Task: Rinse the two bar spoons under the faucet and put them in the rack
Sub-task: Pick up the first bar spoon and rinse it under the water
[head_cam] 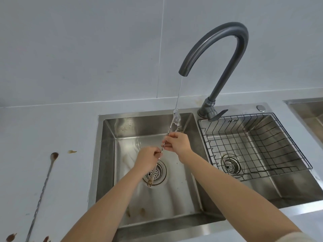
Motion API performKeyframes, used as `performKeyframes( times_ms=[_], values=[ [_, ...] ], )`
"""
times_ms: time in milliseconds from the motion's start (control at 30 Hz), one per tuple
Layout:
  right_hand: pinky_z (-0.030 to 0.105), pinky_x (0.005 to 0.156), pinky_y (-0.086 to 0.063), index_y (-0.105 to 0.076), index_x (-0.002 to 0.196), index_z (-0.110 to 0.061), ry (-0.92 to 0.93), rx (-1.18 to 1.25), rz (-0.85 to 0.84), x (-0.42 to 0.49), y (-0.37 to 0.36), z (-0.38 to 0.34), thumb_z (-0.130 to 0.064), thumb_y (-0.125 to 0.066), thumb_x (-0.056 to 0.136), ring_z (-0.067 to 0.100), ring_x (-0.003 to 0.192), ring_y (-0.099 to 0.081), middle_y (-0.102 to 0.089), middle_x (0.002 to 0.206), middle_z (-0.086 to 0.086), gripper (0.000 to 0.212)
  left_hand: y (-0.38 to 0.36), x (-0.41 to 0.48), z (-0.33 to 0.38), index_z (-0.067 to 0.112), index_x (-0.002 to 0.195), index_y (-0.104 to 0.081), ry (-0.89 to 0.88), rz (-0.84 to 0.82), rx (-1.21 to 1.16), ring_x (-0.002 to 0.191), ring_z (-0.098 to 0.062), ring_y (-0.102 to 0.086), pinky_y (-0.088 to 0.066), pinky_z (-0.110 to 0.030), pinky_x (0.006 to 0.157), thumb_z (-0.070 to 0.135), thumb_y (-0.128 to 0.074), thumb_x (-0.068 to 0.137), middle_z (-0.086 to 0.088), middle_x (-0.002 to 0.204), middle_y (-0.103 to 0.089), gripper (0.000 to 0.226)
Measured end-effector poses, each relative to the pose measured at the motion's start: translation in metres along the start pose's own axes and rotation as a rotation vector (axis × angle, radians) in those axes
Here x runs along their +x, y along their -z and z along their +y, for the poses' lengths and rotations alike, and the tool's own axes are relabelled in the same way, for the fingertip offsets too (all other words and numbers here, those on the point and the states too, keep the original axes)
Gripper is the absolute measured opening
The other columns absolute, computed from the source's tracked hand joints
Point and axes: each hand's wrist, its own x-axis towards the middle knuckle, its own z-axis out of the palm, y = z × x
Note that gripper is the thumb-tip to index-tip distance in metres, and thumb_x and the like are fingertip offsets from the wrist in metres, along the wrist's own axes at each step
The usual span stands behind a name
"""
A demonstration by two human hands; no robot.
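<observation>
Both hands hold one long twisted bar spoon (pixel 170 129) slanted over the left sink basin (pixel 108 154). Its bowl end is up under a thin stream of water from the grey faucet (pixel 216 49), and its forked end (pixel 149 183) hangs over the drain. My left hand (pixel 148 158) pinches the stem low down. My right hand (pixel 177 143) grips the stem higher up, just under the splashing water. A second bar spoon (pixel 42 191) with a brown-stained bowl lies on the white counter at the left. The black wire rack (pixel 258 145) sits in the right basin.
Brown stains dot the white counter (pixel 52 133) near the second spoon and the front of the left basin. The faucet lever (pixel 218 115) stands between the basins. Another steel basin's edge (pixel 305 110) shows at the far right. White wall tiles rise behind.
</observation>
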Motion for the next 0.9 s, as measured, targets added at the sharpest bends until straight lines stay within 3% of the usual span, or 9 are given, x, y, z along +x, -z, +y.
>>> performKeyframes(
  times_ms=[133, 200, 300, 433, 567, 667, 800, 900],
  values=[
    [0.013, 0.049, -0.052, -0.058, 0.086, -0.004, 0.029, 0.03, 0.011, 0.006, 0.005, -0.009, 0.001, -0.052, 0.089, 0.014, 0.058, -0.059, -0.06, 0.067, 0.006, 0.008, -0.004, 0.005, -0.002, 0.0, 0.093, -0.07, -0.004, 0.005, -0.022, 0.091, -0.026, -0.062, -0.041, -0.026, 0.077, 0.008, -0.05, 0.09, -0.016, 0.097, -0.072, 0.021],
    [0.011, 0.049, -0.052, -0.058, 0.091, -0.004, 0.045, 0.045, 0.011, 0.009, 0.008, -0.016, 0.0, -0.051, 0.09, 0.013, 0.06, -0.059, -0.06, 0.068, 0.005, 0.008, -0.006, 0.008, -0.004, 0.0, 0.086, -0.07, -0.016, -0.001, -0.035, 0.085, -0.025, -0.061, -0.043, -0.028, 0.078, 0.007, -0.051, 0.089, -0.017, 0.093, -0.072, 0.021],
    [0.012, 0.05, -0.053, -0.059, 0.095, -0.002, 0.064, 0.08, 0.021, 0.018, 0.01, -0.029, 0.002, -0.05, 0.091, 0.013, 0.06, -0.058, -0.06, 0.071, 0.006, 0.011, -0.006, 0.012, -0.007, 0.007, 0.073, -0.067, -0.04, -0.026, -0.026, 0.074, -0.02, -0.054, -0.041, -0.028, 0.073, 0.006, -0.049, 0.089, -0.018, 0.081, -0.069, 0.024],
    [0.018, 0.056, -0.053, -0.057, 0.075, -0.011, 0.093, 0.134, 0.04, 0.028, 0.012, -0.049, -0.001, -0.05, 0.092, 0.013, 0.062, -0.059, -0.06, 0.071, 0.004, 0.02, -0.007, 0.016, -0.011, 0.018, 0.053, -0.049, -0.065, -0.055, -0.001, 0.059, -0.01, -0.047, -0.034, -0.019, 0.059, 0.008, -0.05, 0.089, 0.0, 0.059, -0.054, 0.037],
    [0.017, 0.053, -0.055, -0.054, 0.08, -0.01, 0.103, 0.23, 0.036, 0.034, 0.015, -0.065, -0.002, -0.045, 0.094, 0.014, 0.063, -0.059, -0.059, 0.073, 0.006, 0.019, -0.005, 0.015, -0.012, 0.013, 0.065, -0.054, -0.06, -0.079, -0.031, 0.072, -0.015, -0.055, -0.035, -0.021, 0.065, 0.009, -0.049, 0.09, -0.006, 0.072, -0.062, 0.026],
    [0.018, 0.058, -0.054, -0.054, 0.096, -0.005, 0.132, 0.203, 0.024, 0.036, 0.015, -0.071, -0.004, -0.043, 0.096, 0.013, 0.064, -0.06, -0.059, 0.074, 0.005, 0.011, -0.002, 0.016, -0.012, 0.012, 0.068, -0.059, -0.049, -0.073, -0.059, 0.074, -0.014, -0.055, -0.033, -0.006, 0.062, 0.01, -0.048, 0.09, -0.012, 0.083, -0.071, 0.025],
    [0.019, 0.052, -0.054, -0.055, 0.075, -0.01, 0.161, 0.097, 0.036, 0.038, 0.013, -0.072, -0.013, -0.046, 0.096, 0.013, 0.057, -0.062, -0.06, 0.069, 0.006, 0.022, 0.001, 0.016, -0.012, 0.001, 0.076, -0.067, -0.049, -0.055, -0.036, 0.074, -0.013, -0.055, -0.037, -0.019, 0.067, 0.011, -0.049, 0.09, -0.01, 0.087, -0.072, 0.025],
    [0.021, 0.048, -0.053, -0.055, 0.065, -0.011, 0.156, 0.045, 0.053, 0.037, 0.012, -0.07, -0.023, -0.047, 0.096, 0.01, 0.045, -0.062, -0.061, 0.063, 0.006, 0.034, 0.003, 0.016, -0.01, 0.003, 0.072, -0.066, -0.069, -0.039, -0.023, 0.075, -0.015, -0.057, -0.039, -0.024, 0.076, 0.01, -0.049, 0.089, -0.007, 0.076, -0.067, 0.026]
  ],
)
